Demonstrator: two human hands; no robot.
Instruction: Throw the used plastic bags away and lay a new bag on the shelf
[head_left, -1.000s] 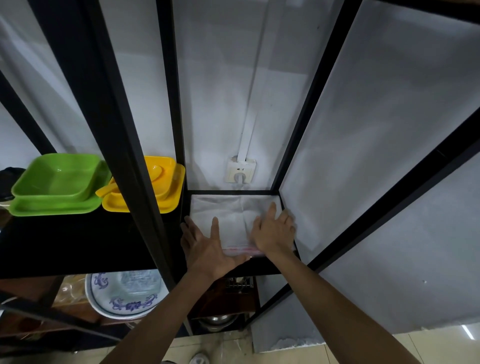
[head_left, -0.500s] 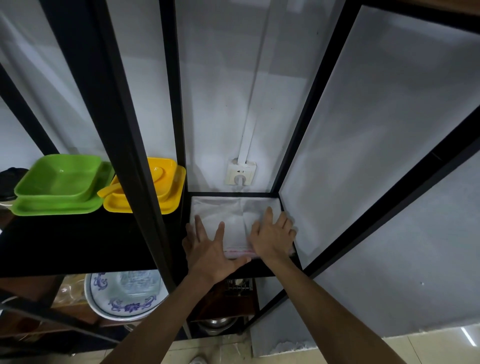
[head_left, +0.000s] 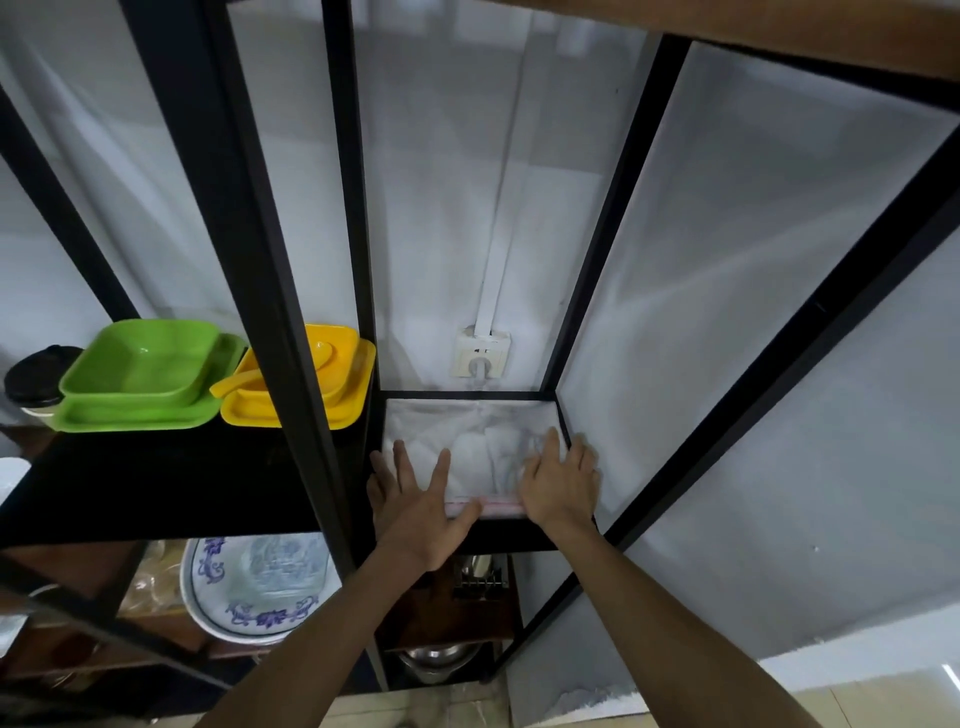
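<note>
White wall and a black metal shelf frame (head_left: 291, 312) fill the head view; a clear, crinkled plastic bag (head_left: 467, 447) lies flat on the small black shelf panel (head_left: 498, 535). Left hand (head_left: 415, 509) and right hand (head_left: 558, 486) press it palms down, fingers spread — grip released, nothing clenched. Laying looks nearly done; only smoothing seems left. No used bags show. Its pink-striped edge faces the person — long axis apparently left to right.

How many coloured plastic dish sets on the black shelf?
2. Green square plastic bowl-and-tray set at the left; yellow plastic bowl-and-tray set to its right, partly hidden by a black frame post. Others may be hidden.
</note>
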